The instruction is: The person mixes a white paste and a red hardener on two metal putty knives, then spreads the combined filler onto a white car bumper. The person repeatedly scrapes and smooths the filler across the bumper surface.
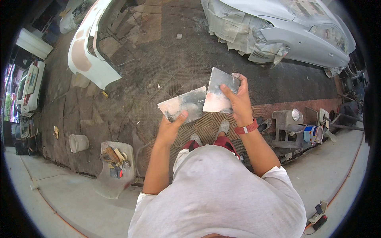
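Observation:
In front of me I hold two flat rectangular sheets, side by side with their near edges almost meeting. Both are stiff-looking and smeared grey, black and pale pink; I cannot tell their material. My left hand [172,125] is closed on the left sheet [189,104], its thumb on the upper face and its fingers hidden beneath. The right sheet [217,93] stands more upright. My right hand [240,99] grips it by its right side, thumb on the face and some fingers behind. A red band [246,127] circles my right wrist.
A white car bumper [83,55] with pinkish patches is propped at the far left. At the far right stands a white car [291,39] masked with paper. Nearer are a plastic chair [107,183] holding tools, a white bucket [79,143], a grey stool [282,119] and a paint can [313,134].

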`<act>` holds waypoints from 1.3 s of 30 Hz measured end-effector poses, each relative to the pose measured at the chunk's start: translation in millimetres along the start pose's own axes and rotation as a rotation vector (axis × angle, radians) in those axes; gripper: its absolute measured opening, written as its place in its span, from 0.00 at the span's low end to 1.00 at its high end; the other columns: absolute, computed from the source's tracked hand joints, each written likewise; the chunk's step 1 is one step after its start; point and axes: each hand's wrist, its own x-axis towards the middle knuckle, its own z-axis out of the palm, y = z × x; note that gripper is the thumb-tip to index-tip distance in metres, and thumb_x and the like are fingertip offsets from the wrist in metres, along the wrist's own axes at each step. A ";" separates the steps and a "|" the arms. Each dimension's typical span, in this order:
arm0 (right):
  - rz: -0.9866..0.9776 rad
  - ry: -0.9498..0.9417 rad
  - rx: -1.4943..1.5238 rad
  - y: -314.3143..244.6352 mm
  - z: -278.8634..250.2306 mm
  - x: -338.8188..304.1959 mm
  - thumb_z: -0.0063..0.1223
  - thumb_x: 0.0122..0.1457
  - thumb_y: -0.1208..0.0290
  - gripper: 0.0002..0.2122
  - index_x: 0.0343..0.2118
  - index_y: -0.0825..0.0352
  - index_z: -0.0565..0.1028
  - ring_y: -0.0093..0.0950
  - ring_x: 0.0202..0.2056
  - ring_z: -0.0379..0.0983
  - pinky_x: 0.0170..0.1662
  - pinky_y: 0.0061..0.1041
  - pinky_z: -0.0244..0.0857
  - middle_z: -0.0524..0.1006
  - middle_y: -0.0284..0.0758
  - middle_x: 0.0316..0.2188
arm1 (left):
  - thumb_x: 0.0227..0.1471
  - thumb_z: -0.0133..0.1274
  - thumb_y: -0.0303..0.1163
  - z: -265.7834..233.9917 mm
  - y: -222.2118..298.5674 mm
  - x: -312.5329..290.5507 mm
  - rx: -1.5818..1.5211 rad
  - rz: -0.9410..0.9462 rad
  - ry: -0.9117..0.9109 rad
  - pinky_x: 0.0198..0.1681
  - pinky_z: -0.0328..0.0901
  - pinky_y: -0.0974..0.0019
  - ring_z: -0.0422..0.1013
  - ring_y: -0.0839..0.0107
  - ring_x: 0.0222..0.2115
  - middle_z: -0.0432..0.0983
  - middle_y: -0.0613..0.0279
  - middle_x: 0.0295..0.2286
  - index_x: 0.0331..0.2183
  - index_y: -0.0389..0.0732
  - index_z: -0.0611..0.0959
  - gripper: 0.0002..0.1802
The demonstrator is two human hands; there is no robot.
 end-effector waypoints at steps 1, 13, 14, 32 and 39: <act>-0.063 0.050 -0.099 2.8 0.3 0.7 0.63 0.63 0.77 0.24 0.58 0.63 0.64 0.24 0.44 0.78 0.45 0.28 0.79 0.76 0.38 0.48 | 0.60 0.66 0.40 1.4 -0.6 -1.7 0.006 -0.006 -0.013 0.59 0.66 0.60 0.73 0.67 0.53 0.78 0.59 0.52 0.59 0.35 0.74 0.33; -0.159 -0.250 -0.376 -11.9 14.6 -3.2 0.65 0.61 0.74 0.23 0.55 0.65 0.65 0.28 0.49 0.73 0.51 0.30 0.72 0.74 0.38 0.45 | 0.63 0.62 0.38 16.1 16.8 -3.1 0.318 0.076 -0.073 0.54 0.68 0.63 0.75 0.72 0.48 0.81 0.60 0.47 0.54 0.34 0.80 0.24; -0.242 -0.306 -0.506 -5.9 16.7 -8.3 0.65 0.60 0.74 0.22 0.54 0.65 0.66 0.27 0.49 0.74 0.50 0.30 0.74 0.74 0.37 0.45 | 0.63 0.63 0.38 15.9 16.8 -1.3 0.345 0.078 -0.069 0.55 0.67 0.63 0.74 0.72 0.49 0.81 0.60 0.47 0.54 0.33 0.79 0.25; -0.172 -0.481 -0.503 -44.2 50.9 -10.5 0.66 0.59 0.72 0.22 0.53 0.63 0.68 0.21 0.44 0.71 0.49 0.26 0.67 0.74 0.32 0.41 | 0.61 0.63 0.41 20.5 49.3 0.1 0.574 0.034 -0.190 0.44 0.73 0.58 0.80 0.64 0.40 0.84 0.54 0.37 0.48 0.32 0.82 0.23; -0.136 -0.711 -0.626 -65.0 61.5 -13.0 0.64 0.59 0.72 0.21 0.53 0.63 0.68 0.27 0.41 0.78 0.44 0.31 0.72 0.79 0.36 0.41 | 0.60 0.66 0.39 14.5 41.8 1.0 0.447 -0.121 -0.333 0.54 0.69 0.60 0.74 0.70 0.48 0.80 0.59 0.46 0.55 0.34 0.77 0.28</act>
